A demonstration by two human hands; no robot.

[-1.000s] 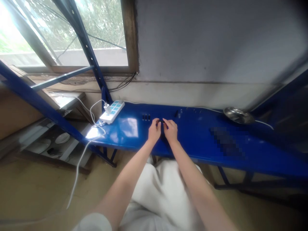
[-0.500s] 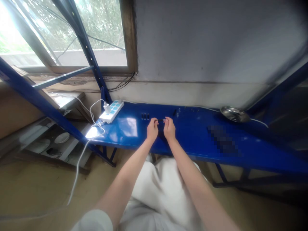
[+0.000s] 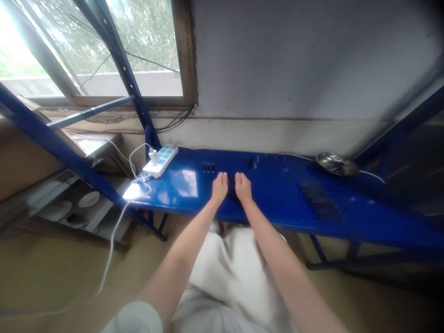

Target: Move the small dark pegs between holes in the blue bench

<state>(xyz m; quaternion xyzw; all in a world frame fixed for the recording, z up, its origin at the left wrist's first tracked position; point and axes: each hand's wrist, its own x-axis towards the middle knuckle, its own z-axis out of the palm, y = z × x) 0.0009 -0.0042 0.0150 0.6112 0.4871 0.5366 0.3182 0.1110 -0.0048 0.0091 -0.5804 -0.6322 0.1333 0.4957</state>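
Note:
My left hand (image 3: 219, 186) and my right hand (image 3: 243, 186) are level with each other above the blue table (image 3: 277, 194), a small gap between them. Both are closed, thumbs on top. A thin black rod-shaped piece (image 3: 231, 175) spans the gap, one end in each hand; it is hard to make out against the dark blue, and its ends are hidden by my fingers. Just beyond my left hand three short black pieces (image 3: 208, 168) are lined up. Farther back lie another black piece (image 3: 250, 162) and some small clear pieces (image 3: 256, 162).
At the table's left end is a white power strip (image 3: 161, 160) with a plug and white cable. A shiny metal bowl (image 3: 336, 164) stands at the back right, near tiny parts (image 3: 276, 159). A blurred dark patch (image 3: 321, 201) lies to the right. Blue rack posts (image 3: 126, 76) rise at left.
My fingers have curled in tighter around the black piece, so less of it shows. Both hands have dipped very slightly, and the things on the table have not moved.

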